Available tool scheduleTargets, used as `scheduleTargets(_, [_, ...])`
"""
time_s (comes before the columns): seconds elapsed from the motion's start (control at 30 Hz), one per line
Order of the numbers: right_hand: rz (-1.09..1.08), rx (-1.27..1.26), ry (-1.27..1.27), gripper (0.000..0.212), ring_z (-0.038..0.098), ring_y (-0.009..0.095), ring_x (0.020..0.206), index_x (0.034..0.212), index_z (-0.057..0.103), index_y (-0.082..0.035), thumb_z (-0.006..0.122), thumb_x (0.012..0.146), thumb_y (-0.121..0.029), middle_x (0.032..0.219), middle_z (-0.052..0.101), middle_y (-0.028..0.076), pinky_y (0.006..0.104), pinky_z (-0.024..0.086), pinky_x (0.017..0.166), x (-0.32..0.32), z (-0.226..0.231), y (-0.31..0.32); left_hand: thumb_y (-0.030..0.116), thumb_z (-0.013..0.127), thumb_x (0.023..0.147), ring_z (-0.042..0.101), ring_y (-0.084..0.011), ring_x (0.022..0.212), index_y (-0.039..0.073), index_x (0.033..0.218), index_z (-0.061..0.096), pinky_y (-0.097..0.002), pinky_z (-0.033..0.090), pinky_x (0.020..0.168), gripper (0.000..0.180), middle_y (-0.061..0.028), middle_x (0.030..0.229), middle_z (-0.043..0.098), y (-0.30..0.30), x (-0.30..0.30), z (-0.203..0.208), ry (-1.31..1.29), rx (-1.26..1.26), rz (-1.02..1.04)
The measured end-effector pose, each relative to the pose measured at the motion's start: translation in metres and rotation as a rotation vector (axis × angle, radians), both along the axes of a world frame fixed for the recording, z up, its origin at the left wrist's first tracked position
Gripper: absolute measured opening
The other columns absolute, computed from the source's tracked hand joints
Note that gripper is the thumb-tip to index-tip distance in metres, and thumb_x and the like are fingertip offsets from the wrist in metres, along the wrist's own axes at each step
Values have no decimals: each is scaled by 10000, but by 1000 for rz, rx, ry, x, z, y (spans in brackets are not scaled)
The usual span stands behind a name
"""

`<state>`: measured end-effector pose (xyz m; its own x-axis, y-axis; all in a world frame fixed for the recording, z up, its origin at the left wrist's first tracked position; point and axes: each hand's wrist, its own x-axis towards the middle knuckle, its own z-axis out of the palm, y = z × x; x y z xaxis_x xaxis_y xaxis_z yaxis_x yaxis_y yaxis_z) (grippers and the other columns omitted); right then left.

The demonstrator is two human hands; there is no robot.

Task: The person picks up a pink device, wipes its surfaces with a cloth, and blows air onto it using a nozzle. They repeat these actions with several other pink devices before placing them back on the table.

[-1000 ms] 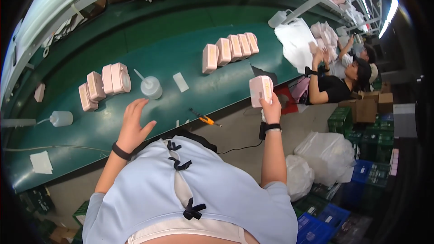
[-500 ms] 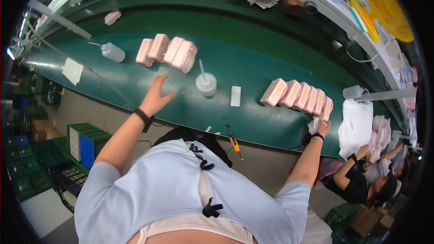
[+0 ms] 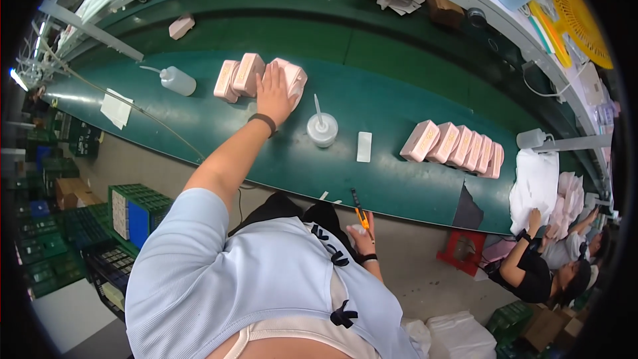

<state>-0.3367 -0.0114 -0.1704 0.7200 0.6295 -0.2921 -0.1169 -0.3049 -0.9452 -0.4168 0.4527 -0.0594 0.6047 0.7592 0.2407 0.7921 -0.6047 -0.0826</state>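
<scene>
Pink boxes, small and rectangular with rounded corners and a matte carton look, stand on edge in a short row on the far left part of the green conveyor belt. The left hand lies flat on the right end of this row, fingers spread over the last box, not closed round it. The right hand hangs low by the near edge of the belt, well apart from the left; it appears curled round something pale, but what it is cannot be told. To handle the row well, I judge the palm should press evenly across the tilted end box so the whole group shifts together without toppling. A clear squeeze bottle lies just left of the row, and a round white dispenser with a thin spout stands just right of the wrist. Further right, a second row of pink boxes leans like fallen dominoes. The belt looks smooth and slightly glossy.
</scene>
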Motion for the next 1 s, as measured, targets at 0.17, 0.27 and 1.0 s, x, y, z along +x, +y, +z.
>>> scheduleTargets(0.17, [-75,-80,375,553,597,172,1078,1368,494,-23,730,879,-122,1209,620,89,309,464,953,6,-61,1,327,703,833,327,-364,1381,-19,1453,339,-510,211,1166,798,-196,1476,367,-7,-11,-5,-96,-9,-184])
scheduleTargets(0.27, [-97,-106,275,500,594,155,1073,1357,507,-20,701,907,-123,1210,615,72,289,466,940,2,-49,-5,196,739,799,405,-361,1291,-1,1457,337,-487,285,1125,795,-195,1400,419,-15,-16,-3,-171,-181,-186])
scheduleTargets(1.0, [1029,-305,-915,234,622,364,737,895,583,-82,711,777,-237,841,633,117,436,495,630,-92,241,186,77,744,790,622,-218,1086,33,1373,496,-334,528,883,635,-83,1178,623,-82,-323,72,-1184,-1164,245])
